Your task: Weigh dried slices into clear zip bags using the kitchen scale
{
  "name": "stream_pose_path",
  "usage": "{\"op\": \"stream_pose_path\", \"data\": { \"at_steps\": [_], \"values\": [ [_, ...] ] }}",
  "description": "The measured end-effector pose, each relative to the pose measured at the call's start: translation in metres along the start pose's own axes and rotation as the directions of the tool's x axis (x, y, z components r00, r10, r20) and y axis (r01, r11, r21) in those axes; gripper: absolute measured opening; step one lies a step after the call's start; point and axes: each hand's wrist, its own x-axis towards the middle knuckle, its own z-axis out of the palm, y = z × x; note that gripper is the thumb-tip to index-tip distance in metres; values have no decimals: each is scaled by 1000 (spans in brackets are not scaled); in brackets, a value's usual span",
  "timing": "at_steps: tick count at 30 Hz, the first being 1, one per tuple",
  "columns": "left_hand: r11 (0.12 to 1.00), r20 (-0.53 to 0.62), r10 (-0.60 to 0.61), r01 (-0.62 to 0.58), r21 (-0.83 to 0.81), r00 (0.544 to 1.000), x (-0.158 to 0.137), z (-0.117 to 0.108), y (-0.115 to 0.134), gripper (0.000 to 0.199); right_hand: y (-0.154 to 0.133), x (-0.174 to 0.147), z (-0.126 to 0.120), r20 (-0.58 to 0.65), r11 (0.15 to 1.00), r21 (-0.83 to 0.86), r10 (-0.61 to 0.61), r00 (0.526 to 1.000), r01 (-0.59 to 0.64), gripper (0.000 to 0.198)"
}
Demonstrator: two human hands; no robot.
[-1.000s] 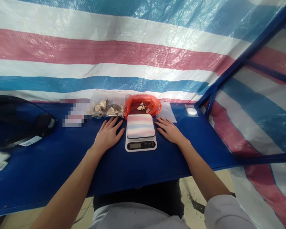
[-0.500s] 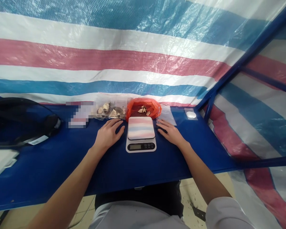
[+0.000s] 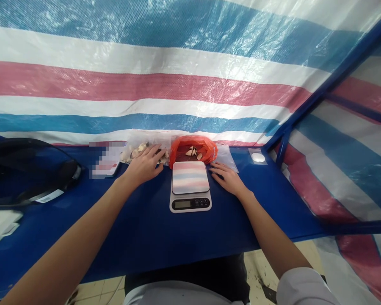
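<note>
My left hand (image 3: 145, 164) reaches over the front of a clear plastic bag (image 3: 136, 148) of pale dried pieces, fingers spread; whether it touches the bag I cannot tell. My right hand (image 3: 227, 178) lies with fingers stretched out on the blue table, just right of a white digital kitchen scale (image 3: 190, 182). The scale's platform is bare and its display looks blank. Behind the scale an open orange plastic bag (image 3: 177, 148) holds several pale, wedge-like dried pieces (image 3: 191, 151). Beyond my right fingertips lies a flat, clear plastic bag (image 3: 227, 156).
A small bag with a white round object (image 3: 258, 157) lies at the right. Black headgear with a strap (image 3: 66, 173) and a white power strip (image 3: 0, 224) are on the left. A striped tarp (image 3: 146, 89) hangs behind; a blue frame post (image 3: 307, 97) slants at right.
My left hand has moved forward from the table beside the scale to the bag of dried pieces. My right hand stays beside the scale. The whole view has shifted slightly.
</note>
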Motion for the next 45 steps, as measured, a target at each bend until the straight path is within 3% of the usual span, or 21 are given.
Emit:
{"op": "stream_pose_path", "data": {
  "at_steps": [7, 17, 23, 27, 34, 39, 42, 45],
  "values": [
    [999, 28, 14, -15, 29, 1000, 5, 6, -4, 49, 3, -1, 3, 25, 1000, -6, 16, 1000, -16, 33],
    [999, -85, -35, 33, -20, 996, 8, 5, -3, 39, 0, -1, 0, 44, 1000, -16, 10, 999, -9, 34],
    [990, -154, -65, 43, -138, 986, 11, 6, -4, 35, 0, -2, 1, 22, 1000, -20, 8, 1000, -7, 35],
    [968, -252, -142, 81, -239, 957, 12, 3, 0, 35, -2, -1, -1, -12, 1000, 6, 0, 1000, 0, 34],
    [900, -405, -329, 153, -409, 853, 5, -15, 21, 31, -10, 1, -9, -113, 998, 41, -37, 993, 42, 32],
    [748, -364, -476, 151, -646, 800, -3, -23, 38, 36, -24, 9, -15, -162, 996, 63, -54, 985, 65, 32],
    [582, -316, -550, 84, -809, 773, -6, -22, 50, 39, -41, 17, -19, -204, 990, 96, -80, 976, 101, 32],
    [376, -224, -591, 19, -927, 775, -8, -15, 61, 43, -59, 30, -20, -224, 982, 158, -64, 972, 101, 33]
  ]
}}
